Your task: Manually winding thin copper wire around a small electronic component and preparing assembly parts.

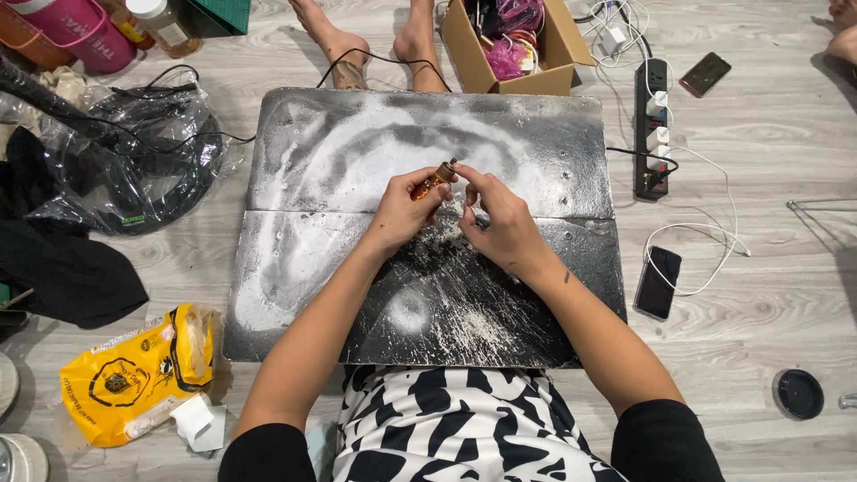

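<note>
The person sat on the wooden floor with a dark, powder-smeared board (pixel 536 134) laid across in front of their lap, and both hands met just above its middle. The left hand (pixel 403 211) had its fingers curled closed around a small amber-brown bottle (pixel 435 179), which lay tilted, its dark tip pointing up and to the right toward the far edge of the board. The right hand (pixel 500 219) was just beside it, thumb and forefinger pinched together right at the bottle's tip, the other fingers bent loosely under; whether it actually gripped a cap or only touched the tip I could not tell. White powder was spread in broad sweeps over the left half of the board and scattered in streaks toward its near edge.

Off the board's far edge stood an open cardboard box (pixel 553 67) with pink and purple bits inside, and someone else's bare feet (pixel 339 40) rested just beside it. A black power strip (pixel 654 125) with white plugs lay past the right edge, a dark phone (pixel 658 282) on a white cable near it. By the near left corner lay a yellow packet (pixel 134 375), and crumpled clear plastic over black cables (pixel 134 170) sat well off the left edge.
</note>
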